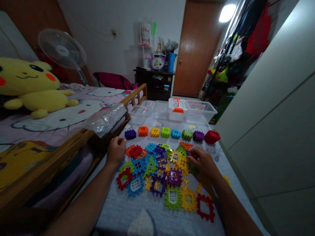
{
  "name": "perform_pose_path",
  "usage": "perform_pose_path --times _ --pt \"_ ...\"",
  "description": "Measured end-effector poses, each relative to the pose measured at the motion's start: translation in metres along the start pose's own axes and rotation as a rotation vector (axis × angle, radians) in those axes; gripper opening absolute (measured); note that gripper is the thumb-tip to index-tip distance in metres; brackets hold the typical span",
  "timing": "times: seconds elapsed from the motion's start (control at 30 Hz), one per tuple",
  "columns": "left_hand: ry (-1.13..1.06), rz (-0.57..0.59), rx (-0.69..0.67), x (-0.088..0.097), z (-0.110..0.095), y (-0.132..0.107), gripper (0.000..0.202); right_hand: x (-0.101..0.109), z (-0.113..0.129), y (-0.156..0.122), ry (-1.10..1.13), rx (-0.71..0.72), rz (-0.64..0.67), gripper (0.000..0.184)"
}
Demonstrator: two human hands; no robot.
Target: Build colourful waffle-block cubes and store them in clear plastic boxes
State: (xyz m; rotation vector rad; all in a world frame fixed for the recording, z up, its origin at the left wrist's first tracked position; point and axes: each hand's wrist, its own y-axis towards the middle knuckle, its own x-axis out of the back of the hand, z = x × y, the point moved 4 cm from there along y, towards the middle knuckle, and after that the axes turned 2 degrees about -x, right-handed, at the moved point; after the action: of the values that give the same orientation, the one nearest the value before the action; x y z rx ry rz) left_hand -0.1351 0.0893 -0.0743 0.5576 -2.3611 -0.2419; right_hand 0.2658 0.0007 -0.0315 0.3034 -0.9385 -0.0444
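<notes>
Loose plastic interlocking building pieces (174, 177) with toothed edges lie in a mixed, overlapping heap, in red, blue, green, yellow, purple and orange. Some have window grids. My left hand (116, 151) rests at the left of the heap, fingers curled in, beside a dark blue stack of pieces (130, 134); I see nothing in it. Over the heap's right side, my right hand (200, 160) has its fingers closed at a purple piece (188, 153), mostly hidden by the hand. Behind the heap runs a row of colour-sorted stacks, ending in a red stack (212, 136).
Clear plastic boxes (200, 109) stand at the far end of the cloth-covered table (123, 218), one with an orange-handled lid (177, 106). A wooden bed rail (98, 137) borders the left, with plastic wrapping (105, 119) on it. A white cabinet (273, 108) borders the right.
</notes>
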Motion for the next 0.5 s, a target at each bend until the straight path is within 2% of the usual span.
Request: perform_pose_path --times 0.13,0.2,0.27,0.33,0.4,0.5 --pt "0.006 -0.005 -0.012 0.001 0.0 0.0 0.021 0.0 0.022 -0.006 -0.003 0.069 0.078 0.016" --pt "0.005 -0.014 -0.025 0.001 -0.001 0.0 0.022 -0.006 0.043 -0.014 -0.012 0.164 0.202 0.028" --pt "0.002 -0.023 -0.027 0.001 -0.001 0.0 0.022 -0.016 0.064 -0.023 -0.025 0.244 0.379 0.045" --pt "0.003 -0.033 -0.02 0.001 0.0 0.0 0.023 -0.024 0.078 -0.03 -0.065 0.25 0.471 0.05" --pt "0.001 -0.038 -0.018 0.001 -0.001 0.0 0.022 -0.028 0.084 -0.031 -0.098 0.238 0.486 0.043" --pt "-0.004 -0.032 -0.026 0.0 -0.002 0.0 0.022 -0.027 0.085 -0.029 -0.093 0.246 0.474 0.022"
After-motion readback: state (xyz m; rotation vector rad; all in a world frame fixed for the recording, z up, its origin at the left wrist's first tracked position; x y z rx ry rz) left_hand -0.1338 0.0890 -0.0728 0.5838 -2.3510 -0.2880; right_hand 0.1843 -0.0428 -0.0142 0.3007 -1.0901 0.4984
